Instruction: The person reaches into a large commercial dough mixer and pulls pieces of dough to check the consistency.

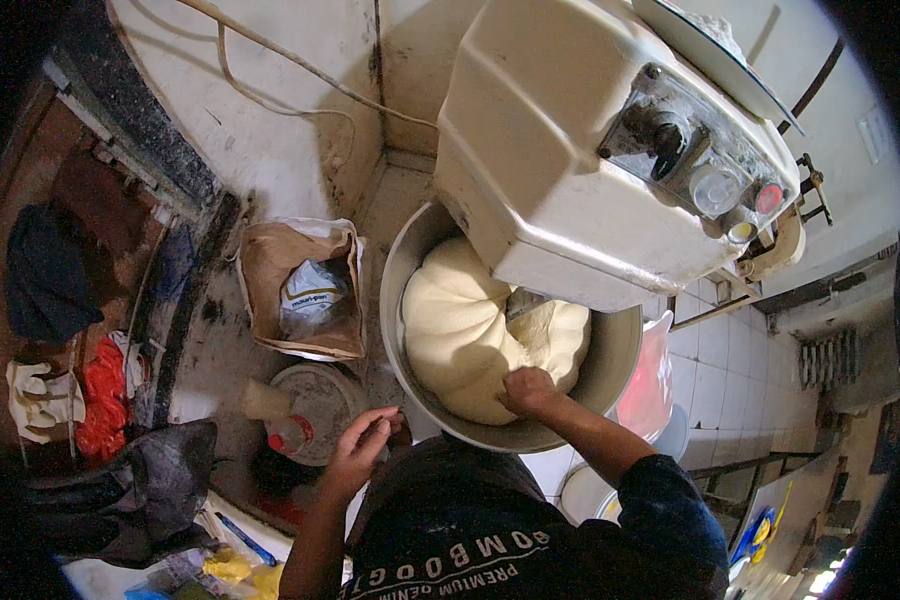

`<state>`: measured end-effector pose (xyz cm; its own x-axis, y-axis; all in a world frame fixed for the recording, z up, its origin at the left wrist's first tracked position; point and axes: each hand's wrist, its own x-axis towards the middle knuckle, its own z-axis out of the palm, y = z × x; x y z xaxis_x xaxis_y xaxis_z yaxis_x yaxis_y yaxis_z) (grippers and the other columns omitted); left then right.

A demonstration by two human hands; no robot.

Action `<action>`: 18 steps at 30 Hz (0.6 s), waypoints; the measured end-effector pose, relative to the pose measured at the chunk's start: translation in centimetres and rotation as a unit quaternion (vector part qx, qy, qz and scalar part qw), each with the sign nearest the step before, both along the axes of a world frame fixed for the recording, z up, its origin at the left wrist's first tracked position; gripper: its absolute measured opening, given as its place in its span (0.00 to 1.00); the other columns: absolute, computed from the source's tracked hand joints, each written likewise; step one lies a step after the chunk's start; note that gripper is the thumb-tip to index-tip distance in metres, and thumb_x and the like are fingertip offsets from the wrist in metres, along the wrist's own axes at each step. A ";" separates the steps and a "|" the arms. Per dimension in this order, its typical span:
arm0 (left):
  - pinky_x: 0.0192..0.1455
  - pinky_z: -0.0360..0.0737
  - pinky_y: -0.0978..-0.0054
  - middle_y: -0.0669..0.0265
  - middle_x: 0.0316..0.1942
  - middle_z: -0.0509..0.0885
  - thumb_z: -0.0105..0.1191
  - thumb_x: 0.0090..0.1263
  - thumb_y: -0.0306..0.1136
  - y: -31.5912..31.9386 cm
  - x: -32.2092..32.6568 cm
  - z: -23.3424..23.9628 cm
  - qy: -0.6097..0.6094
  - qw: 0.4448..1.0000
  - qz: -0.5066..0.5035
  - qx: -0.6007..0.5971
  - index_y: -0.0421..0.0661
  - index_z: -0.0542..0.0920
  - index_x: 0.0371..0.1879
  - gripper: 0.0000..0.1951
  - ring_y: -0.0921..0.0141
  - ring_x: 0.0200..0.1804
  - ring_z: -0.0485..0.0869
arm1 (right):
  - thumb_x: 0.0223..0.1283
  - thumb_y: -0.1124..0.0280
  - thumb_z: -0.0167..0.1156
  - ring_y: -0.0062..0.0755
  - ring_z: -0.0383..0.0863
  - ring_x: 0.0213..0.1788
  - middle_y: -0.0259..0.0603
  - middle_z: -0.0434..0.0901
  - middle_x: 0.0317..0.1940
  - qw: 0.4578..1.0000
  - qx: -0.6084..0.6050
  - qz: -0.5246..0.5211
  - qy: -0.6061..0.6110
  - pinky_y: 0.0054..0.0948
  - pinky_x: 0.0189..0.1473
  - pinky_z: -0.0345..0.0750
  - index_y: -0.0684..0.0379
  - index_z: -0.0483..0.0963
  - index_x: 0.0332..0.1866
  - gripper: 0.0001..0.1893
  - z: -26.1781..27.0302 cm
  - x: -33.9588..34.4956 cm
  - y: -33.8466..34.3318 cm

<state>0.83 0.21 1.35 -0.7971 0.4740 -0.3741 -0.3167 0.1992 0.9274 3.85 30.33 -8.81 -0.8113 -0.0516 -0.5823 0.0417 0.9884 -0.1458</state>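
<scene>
A large mass of pale dough point(457, 322) lies in folds inside the round metal bowl point(622, 352) of a floor-standing dough mixer point(555, 150). My right hand point(532, 391) is at the near part of the dough, fingers curled and pressed on it; whether it pinches a piece cannot be told. My left hand point(364, 442) is outside the bowl, to its lower left, with fingers loosely bent and apart and nothing seen in it. Part of the mixer's tool shows in the middle of the dough; the rest is hidden under the mixer head.
Left of the bowl stand an open paper sack point(300, 281) with a plastic bag inside and a lidded bucket point(322, 397) with a red-capped bottle point(289, 435) by it. The mixer's control panel point(690, 150) faces right. Pails point(589, 491) and a pink plastic bag point(645, 382) are at the right.
</scene>
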 end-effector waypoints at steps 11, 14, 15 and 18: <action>0.56 0.68 0.74 0.62 0.45 0.78 0.44 0.69 0.32 -1.2 0.3 0.5 0.002 0.999 0.050 -0.020 0.40 0.73 0.49 0.13 0.71 0.49 0.76 | 0.50 0.56 0.59 0.48 0.73 0.49 0.59 0.72 0.44 0.976 0.042 -0.172 0.130 0.37 0.49 0.73 0.68 0.66 0.51 0.28 -7.3 -7.7 -4.5; 0.56 0.68 0.74 0.62 0.45 0.78 0.44 0.69 0.31 -1.5 0.6 1.0 -0.031 0.997 0.062 -0.019 0.40 0.73 0.49 0.13 0.70 0.49 0.76 | 0.52 0.64 0.54 0.48 0.72 0.48 0.51 0.71 0.44 0.979 -0.009 -0.159 0.124 0.37 0.51 0.71 0.63 0.68 0.45 0.17 -9.8 -6.6 -3.8; 0.56 0.68 0.73 0.61 0.45 0.78 0.44 0.69 0.32 -1.4 0.5 0.9 -0.047 0.997 0.067 -0.010 0.40 0.73 0.49 0.13 0.70 0.49 0.76 | 0.52 0.65 0.53 0.48 0.72 0.48 0.51 0.71 0.43 0.984 -0.009 -0.133 0.121 0.37 0.51 0.71 0.63 0.69 0.43 0.15 -9.5 -5.9 -3.5; 0.56 0.69 0.73 0.61 0.45 0.78 0.44 0.69 0.32 -1.7 0.2 0.2 -0.020 0.999 0.043 -0.004 0.40 0.73 0.49 0.13 0.70 0.49 0.76 | 0.52 0.63 0.52 0.47 0.75 0.46 0.52 0.75 0.39 0.983 -0.020 -0.104 0.148 0.38 0.49 0.72 0.64 0.72 0.35 0.13 -10.1 -2.1 -2.5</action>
